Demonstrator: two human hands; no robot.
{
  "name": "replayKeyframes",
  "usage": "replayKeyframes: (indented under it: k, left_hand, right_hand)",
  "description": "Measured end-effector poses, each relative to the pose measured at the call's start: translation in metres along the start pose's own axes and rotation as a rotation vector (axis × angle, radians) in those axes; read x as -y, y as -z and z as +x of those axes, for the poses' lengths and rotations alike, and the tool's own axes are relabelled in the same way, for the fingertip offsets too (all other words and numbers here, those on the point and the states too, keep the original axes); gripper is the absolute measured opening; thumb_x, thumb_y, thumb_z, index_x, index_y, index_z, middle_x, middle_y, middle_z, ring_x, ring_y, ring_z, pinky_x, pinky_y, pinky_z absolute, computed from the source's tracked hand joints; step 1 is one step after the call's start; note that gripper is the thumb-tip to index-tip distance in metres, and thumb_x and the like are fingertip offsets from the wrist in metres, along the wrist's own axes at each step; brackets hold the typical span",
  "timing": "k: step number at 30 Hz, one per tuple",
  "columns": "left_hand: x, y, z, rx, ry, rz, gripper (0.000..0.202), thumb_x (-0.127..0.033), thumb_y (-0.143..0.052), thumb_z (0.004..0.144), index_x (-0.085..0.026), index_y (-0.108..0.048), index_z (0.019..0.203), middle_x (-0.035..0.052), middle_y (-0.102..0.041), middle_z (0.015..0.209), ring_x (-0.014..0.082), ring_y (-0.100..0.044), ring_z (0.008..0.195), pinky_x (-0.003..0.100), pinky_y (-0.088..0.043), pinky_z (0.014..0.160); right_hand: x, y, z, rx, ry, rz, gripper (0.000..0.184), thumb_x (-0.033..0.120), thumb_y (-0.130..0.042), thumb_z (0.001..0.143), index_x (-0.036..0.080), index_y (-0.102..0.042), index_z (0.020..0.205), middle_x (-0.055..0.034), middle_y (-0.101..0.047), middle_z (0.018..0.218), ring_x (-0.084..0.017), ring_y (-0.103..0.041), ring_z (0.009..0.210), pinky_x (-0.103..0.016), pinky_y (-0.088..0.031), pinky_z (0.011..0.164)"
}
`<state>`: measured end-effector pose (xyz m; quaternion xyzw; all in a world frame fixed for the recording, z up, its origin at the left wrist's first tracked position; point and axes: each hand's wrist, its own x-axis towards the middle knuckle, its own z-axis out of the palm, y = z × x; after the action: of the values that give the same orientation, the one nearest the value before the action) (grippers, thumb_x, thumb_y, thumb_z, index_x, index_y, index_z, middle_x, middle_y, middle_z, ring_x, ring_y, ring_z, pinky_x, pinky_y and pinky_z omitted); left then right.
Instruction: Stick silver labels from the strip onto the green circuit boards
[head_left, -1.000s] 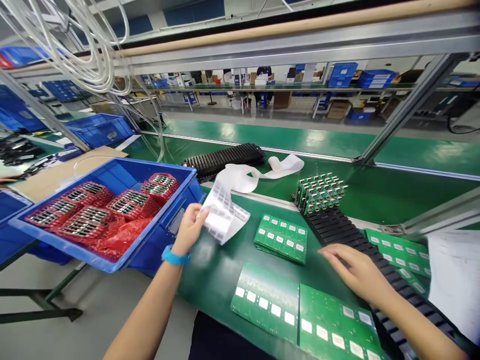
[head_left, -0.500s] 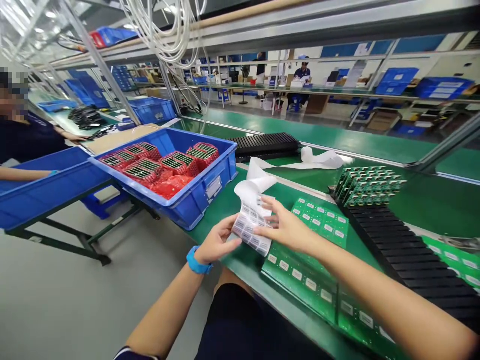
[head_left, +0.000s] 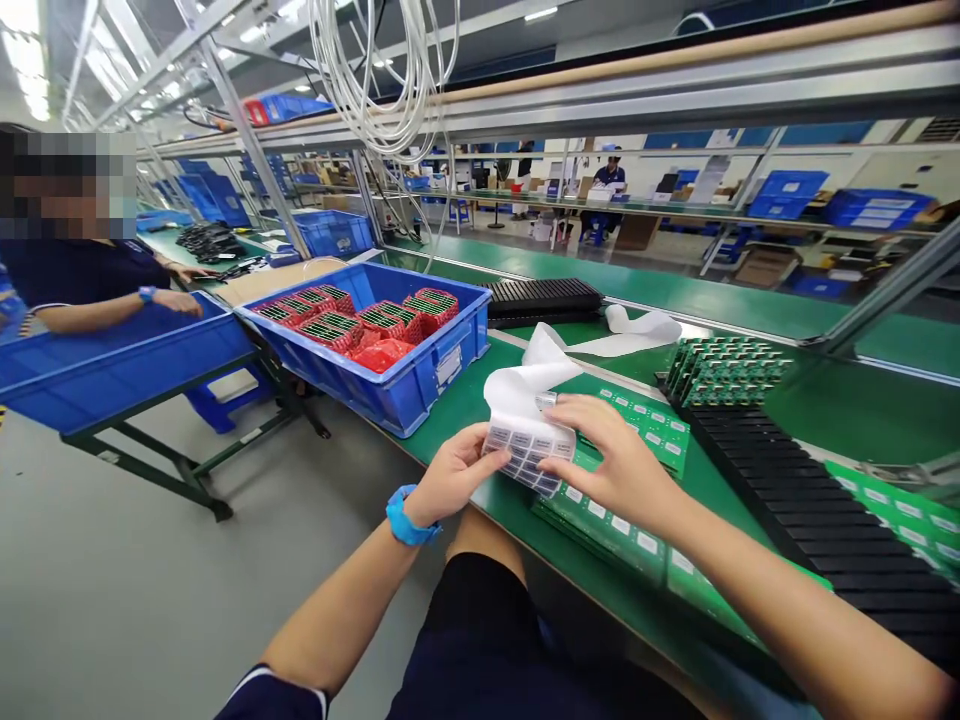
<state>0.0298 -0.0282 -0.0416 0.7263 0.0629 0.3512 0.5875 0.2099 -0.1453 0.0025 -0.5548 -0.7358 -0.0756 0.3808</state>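
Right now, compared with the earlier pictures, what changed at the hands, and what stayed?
The right hand moved left from the black rack to the label strip, taking hold beside the left hand, which kept its grip. The blue crate and boards stayed put.

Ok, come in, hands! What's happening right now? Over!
Left hand, right hand: both on white label strip. Green circuit boards just beneath. Blue plastic crate off left.

This was an electronics factory floor: long green assembly tables (head_left: pixel 465 405) ran toward twelve o'clock, stacked circuit boards (head_left: pixel 727 372) sat at one o'clock, blue plastic crates (head_left: pixel 442 375) stood at eleven o'clock, and coiled hoses (head_left: pixel 382 70) hung overhead.
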Motion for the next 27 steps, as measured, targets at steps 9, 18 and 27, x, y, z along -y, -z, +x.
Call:
replayKeyframes:
  k: [9, 18, 27]
  left_hand:
    - [-0.005, 0.009, 0.015, -0.090, -0.241, 0.381, 0.064, -0.020, -0.068, 0.071, -0.020, -0.043, 0.129, 0.0094, -0.036, 0.133, 0.0235, -0.028, 0.128, 0.038, -0.026, 0.107]
    - [-0.001, -0.006, 0.044, -0.087, -0.172, 0.280, 0.020, -0.015, -0.060, 0.078, -0.015, -0.064, 0.098, 0.0039, -0.063, 0.090, 0.0101, -0.059, 0.078, 0.018, -0.048, 0.069]
    - [0.017, -0.018, 0.047, -0.252, -0.189, 0.267, 0.005, -0.012, -0.058, 0.079, -0.013, -0.062, 0.081, 0.0002, -0.061, 0.076, 0.0051, -0.057, 0.069, 0.012, -0.045, 0.062]
  right_hand:
    - [0.008, -0.001, 0.006, 0.100, -0.245, 0.337, 0.005, 0.019, -0.059, 0.081, 0.019, -0.063, 0.079, 0.0046, -0.059, 0.076, -0.007, -0.053, 0.070, -0.019, -0.040, 0.064]
    - [-0.007, 0.003, 0.013, 0.042, -0.409, 0.298, 0.008, 0.021, -0.060, 0.078, 0.015, -0.059, 0.073, 0.0028, -0.057, 0.072, -0.008, -0.051, 0.068, -0.020, -0.039, 0.061]
    - [-0.010, 0.005, 0.014, 0.183, -0.541, 0.273, 0.019, 0.027, -0.056, 0.083, 0.026, -0.065, 0.100, 0.0067, -0.062, 0.082, -0.009, -0.056, 0.070, -0.021, -0.044, 0.065]
